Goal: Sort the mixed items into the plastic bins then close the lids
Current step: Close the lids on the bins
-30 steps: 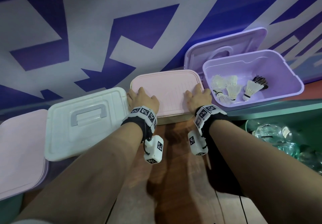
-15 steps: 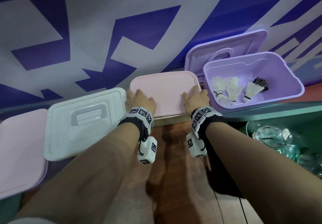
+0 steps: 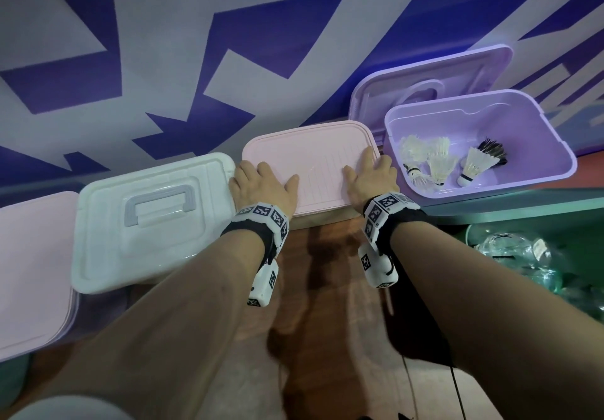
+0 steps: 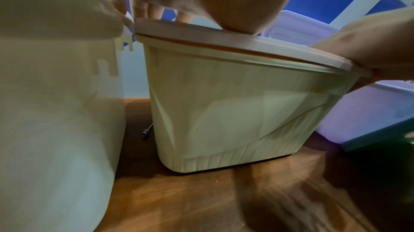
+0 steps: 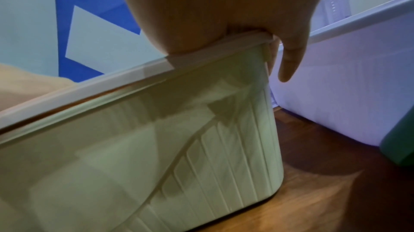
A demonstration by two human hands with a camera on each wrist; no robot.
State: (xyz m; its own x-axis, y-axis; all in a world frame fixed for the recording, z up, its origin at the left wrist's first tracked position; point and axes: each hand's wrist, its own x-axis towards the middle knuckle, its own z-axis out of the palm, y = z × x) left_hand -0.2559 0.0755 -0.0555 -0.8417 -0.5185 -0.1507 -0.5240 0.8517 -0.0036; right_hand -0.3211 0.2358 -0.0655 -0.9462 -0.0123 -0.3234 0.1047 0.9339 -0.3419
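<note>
A pink lid (image 3: 313, 158) lies on the cream bin (image 4: 235, 112) in the middle. My left hand (image 3: 261, 184) presses flat on the lid's near left corner. My right hand (image 3: 369, 174) presses flat on its near right corner, and one of its fingers (image 5: 289, 62) hangs over the lid's edge. To the right stands an open purple bin (image 3: 555, 145) holding several shuttlecocks (image 3: 438, 164), one of them black-feathered (image 3: 493, 151). Its purple lid (image 3: 441, 69) leans on the wall behind it. The white bin (image 3: 153, 220) on the left has its lid on.
Another pink-lidded bin (image 3: 32, 272) sits at the far left. A green container (image 3: 490, 207) with clear plastic bottles (image 3: 516, 256) is at the right, below the purple bin. The bins line a blue and white wall. Brown wooden floor (image 3: 327, 321) lies in front.
Both hands stay on the pink lid. Their fingers have spread and flattened a little more at the near corners. The bins have not moved.
</note>
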